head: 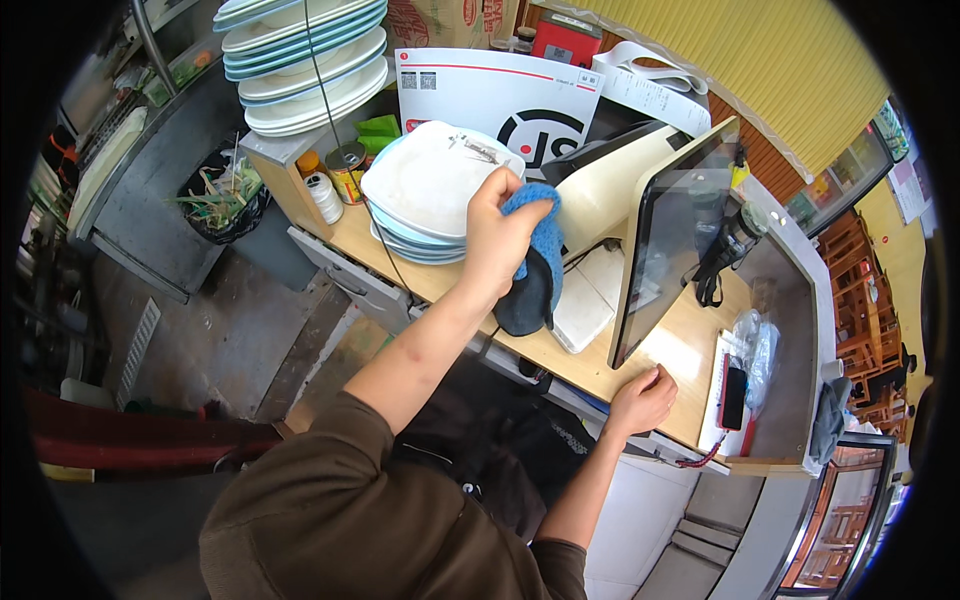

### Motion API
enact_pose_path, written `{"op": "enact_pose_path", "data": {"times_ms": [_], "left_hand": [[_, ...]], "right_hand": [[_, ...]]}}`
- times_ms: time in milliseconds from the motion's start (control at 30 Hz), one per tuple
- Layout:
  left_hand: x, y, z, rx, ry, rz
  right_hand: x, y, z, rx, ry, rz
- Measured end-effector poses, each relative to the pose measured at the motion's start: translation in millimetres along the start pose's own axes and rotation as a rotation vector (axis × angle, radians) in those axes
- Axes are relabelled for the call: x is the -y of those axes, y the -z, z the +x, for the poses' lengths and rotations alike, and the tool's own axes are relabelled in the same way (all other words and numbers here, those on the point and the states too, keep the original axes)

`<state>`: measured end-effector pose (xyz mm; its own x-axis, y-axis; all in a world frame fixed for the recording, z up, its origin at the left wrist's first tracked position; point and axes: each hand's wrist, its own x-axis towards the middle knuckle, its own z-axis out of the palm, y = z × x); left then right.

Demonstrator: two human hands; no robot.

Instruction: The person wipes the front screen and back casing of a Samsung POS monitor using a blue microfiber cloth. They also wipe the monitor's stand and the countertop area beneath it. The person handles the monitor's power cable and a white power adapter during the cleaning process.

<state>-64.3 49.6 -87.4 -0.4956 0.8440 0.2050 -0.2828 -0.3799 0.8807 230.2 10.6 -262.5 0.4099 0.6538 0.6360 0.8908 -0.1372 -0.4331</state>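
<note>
A blue knitted piece with a smooth black part point(541, 251), possibly a slipper, hangs from my left hand point(499, 232), pinched between thumb and fingers. It is over the front of the wooden desk point(667, 341), between a stack of squarish plates point(431, 180) and the white base point(589, 300) of a monitor. The top plate has dark marks or a print near its far edge. My right hand point(643, 397) rests at the front edge of the desk, below the monitor's lower corner point(641, 262). Its fingers are loosely curled, and the palm is hidden.
A tall stack of plates point(311, 97) stands on the raised ledge, with a thread spool point(324, 199) and a can point(346, 172) beside it. A phone point(732, 394) and plastic-wrapped items point(761, 360) lie right. Receipt paper point(652, 90) curls behind; a lined bin point(262, 232) stands left.
</note>
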Motion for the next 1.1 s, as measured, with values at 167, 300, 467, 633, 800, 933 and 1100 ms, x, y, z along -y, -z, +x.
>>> {"op": "enact_pose_path", "data": {"times_ms": [167, 300, 467, 633, 800, 933, 1100], "left_hand": [[4, -2, 2, 0.014, -0.051, -0.018], [-10, -13, 9, 0.075, -0.127, 0.124], [4, 3, -9, 0.119, -0.080, 0.168], [-13, -10, 5, 0.128, -0.218, 0.246], [-9, -2, -3, 0.154, -0.106, 0.280], [13, 20, -21, 0.178, -0.077, 0.357], [-23, -9, -10, 0.181, -0.428, 0.580]], "right_hand": [[-2, -1, 0, -0.021, 0.043, 0.005], [0, 0, 0, 0.009, 0.016, -0.011], [-1, 0, 0, -0.013, 0.026, -0.009], [1, 1, 0, 0.017, 0.018, 0.009], [1, 0, 0, -0.008, 0.012, -0.011], [-1, 0, -2, -0.041, 0.041, -0.006], [0, 2, 0, 0.021, -0.001, -0.004]]}}
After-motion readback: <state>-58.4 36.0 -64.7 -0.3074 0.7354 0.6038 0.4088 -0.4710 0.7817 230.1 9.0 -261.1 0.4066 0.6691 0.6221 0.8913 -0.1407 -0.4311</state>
